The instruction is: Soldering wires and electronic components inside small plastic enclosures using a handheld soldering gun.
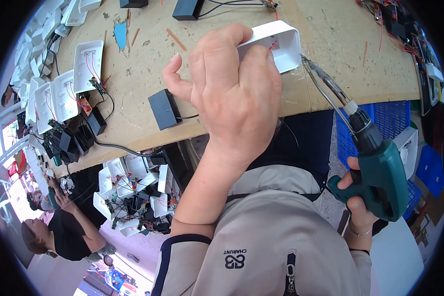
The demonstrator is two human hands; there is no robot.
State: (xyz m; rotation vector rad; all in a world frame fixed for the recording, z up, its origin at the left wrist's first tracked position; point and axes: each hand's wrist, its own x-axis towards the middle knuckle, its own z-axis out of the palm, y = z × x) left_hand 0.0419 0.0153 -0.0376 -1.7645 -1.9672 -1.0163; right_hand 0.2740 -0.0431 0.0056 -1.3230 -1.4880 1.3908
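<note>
One white housing (276, 44), one green drill (380, 172) (both held).

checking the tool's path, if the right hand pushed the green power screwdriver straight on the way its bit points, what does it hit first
Most likely the open white plastic casing that the left hand holds on the wooden bench. The right hand aims the green power screwdriver at its near edge; the bit tip looks almost there, though depth is unclear.

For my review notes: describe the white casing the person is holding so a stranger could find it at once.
Start at the tan workbench and follow its near edge to the left hand. The white casing sits under those fingers, its open side facing the green power drill in the right hand. Unlike the white casings lying flat in a row at the bench's left, it is gripped and stands alone.
</note>
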